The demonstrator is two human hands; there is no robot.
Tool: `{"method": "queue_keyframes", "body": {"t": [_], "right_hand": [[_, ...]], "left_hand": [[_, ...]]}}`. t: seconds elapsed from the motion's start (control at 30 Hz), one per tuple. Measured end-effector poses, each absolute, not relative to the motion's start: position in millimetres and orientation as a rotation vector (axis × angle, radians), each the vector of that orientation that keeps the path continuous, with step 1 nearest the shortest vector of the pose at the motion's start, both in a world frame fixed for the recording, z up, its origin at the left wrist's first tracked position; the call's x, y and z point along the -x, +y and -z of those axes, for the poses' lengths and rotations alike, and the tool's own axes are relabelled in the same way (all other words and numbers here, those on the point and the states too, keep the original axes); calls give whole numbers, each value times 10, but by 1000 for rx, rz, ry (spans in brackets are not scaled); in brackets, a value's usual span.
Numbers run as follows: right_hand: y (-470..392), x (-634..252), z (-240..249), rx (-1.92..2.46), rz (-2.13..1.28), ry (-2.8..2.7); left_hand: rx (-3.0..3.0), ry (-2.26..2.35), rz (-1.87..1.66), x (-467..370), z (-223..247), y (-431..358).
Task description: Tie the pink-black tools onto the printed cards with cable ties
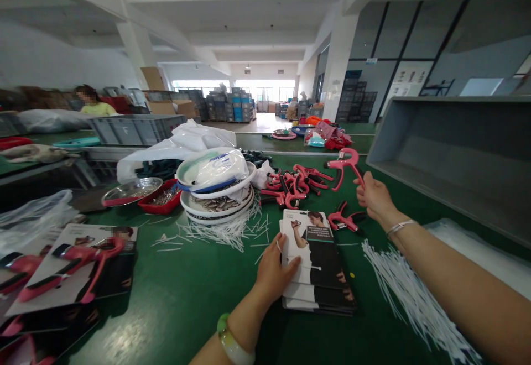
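Observation:
My right hand [373,196] is raised at the right, its fingers closed on one handle of a pink and black hand grip exerciser [347,160]. My left hand [276,268] holds the left edge of a stack of printed backing cards [327,254], thumb on top. By the thumb, the end of a white cable tie [316,268] sticks out over the top card. Another pink hand grip [343,220] lies just behind the stack, below my right hand. More pink hand grips [295,185] are heaped farther back.
White cable ties [410,293] lie in a bundle at right; others scatter near stacked bowls [218,204]. Cards bearing pink grips [78,265] lie at left. A grey crate [452,149] stands at right. A red tray [160,202] holds small metal parts. A person [97,105] is in the background.

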State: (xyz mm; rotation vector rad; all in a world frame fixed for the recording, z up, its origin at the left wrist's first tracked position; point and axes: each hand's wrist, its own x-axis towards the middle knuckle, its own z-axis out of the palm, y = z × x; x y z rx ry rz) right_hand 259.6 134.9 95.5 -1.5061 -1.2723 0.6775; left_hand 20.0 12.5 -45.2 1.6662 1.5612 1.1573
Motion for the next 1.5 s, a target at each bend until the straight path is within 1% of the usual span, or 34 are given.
{"method": "queue_keyframes", "body": {"t": [0.13, 0.27, 0.47, 0.57, 0.67, 0.7, 0.77, 0.87, 0.93, 1.0, 1.03, 1.13, 1.23, 1.33, 1.5], "right_hand": [[849, -2308, -810, 1464, -1214, -1234], [558, -2099, -595, 1482, -1540, -1123], [259, -2027, -420, 1558, -1664, -1030], [64, -2033, -389, 1640, -1657, -1195], [-43, -2057, -373, 1688, -1494, -1644], [-51, -2071, -373, 1692, -1369, -1800], [-37, -2106, -392, 1701, -1008, -2060], [28, -2141, -467, 1721, -475, -2257], [89, -2133, -521, 1659, -302, -2351], [166, -2100, -546, 1532, -231, -2464], [208, -2078, -541, 1456, -203, -2513], [324, -2012, -462, 1305, -134, -2592], [391, -1987, -330, 1259, -140, -2570], [416, -2005, -204, 1221, -193, -2468], [458, -2041, -74, 1145, -274, -2250]], "left_hand": [[-1644, 1547, -1204, -226, 478, 124], [-1668, 1566, -1198, -242, 477, 109], [-1600, 1504, -1225, -246, 405, 87], [-1511, 1433, -1297, -248, 409, 104], [-1447, 1391, -1312, -263, 418, 113], [-1422, 1383, -1314, -269, 410, 108], [-1355, 1357, -1332, -274, 370, 91], [-1197, 1291, -1389, -226, 234, 84], [-1166, 1345, -1392, -146, 97, 134], [-1328, 1524, -1287, -55, -57, 253], [-1476, 1623, -1162, -22, -131, 337], [-1681, 1665, -976, -27, -301, 638], [-1805, 1661, -842, -192, -354, 913], [-1904, 1608, -784, -387, -298, 1077], [-2009, 1437, -855, -496, -145, 1095]]}}
